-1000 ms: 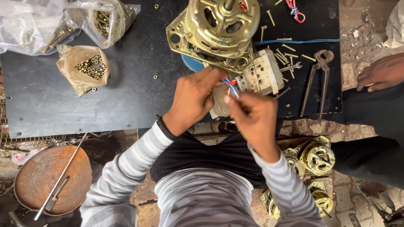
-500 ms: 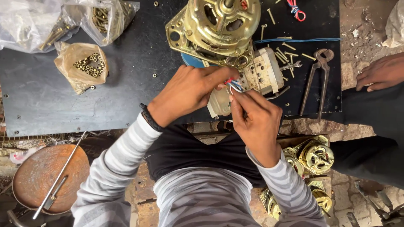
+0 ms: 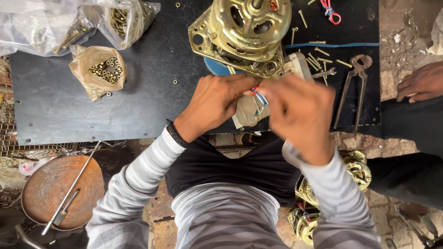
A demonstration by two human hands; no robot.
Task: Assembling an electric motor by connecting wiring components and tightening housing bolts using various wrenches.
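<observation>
**Wire ends at the motor's near edge**

Your left hand [image 3: 217,103] and right hand [image 3: 300,115] meet at the table's [image 3: 92,106] front edge, fingers pinched shut on thin red and blue wires [image 3: 258,94] leading from the brass-coloured motor [image 3: 247,30]. Right hand is motion-blurred; exact grip unclear. Wires look light, limp, easily kinked: hold them close to the ends. Motor looks heavy, rigid. Pincers [image 3: 353,87] and loose bolts [image 3: 318,57] lie to the right.

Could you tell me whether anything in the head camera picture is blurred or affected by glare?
Head view: the right hand is smeared by motion blur, while the left hand is sharper; the brass-coloured motor and pincers are crisp; daylight is soft and even, with mild sheen on the plastic bags.
</observation>
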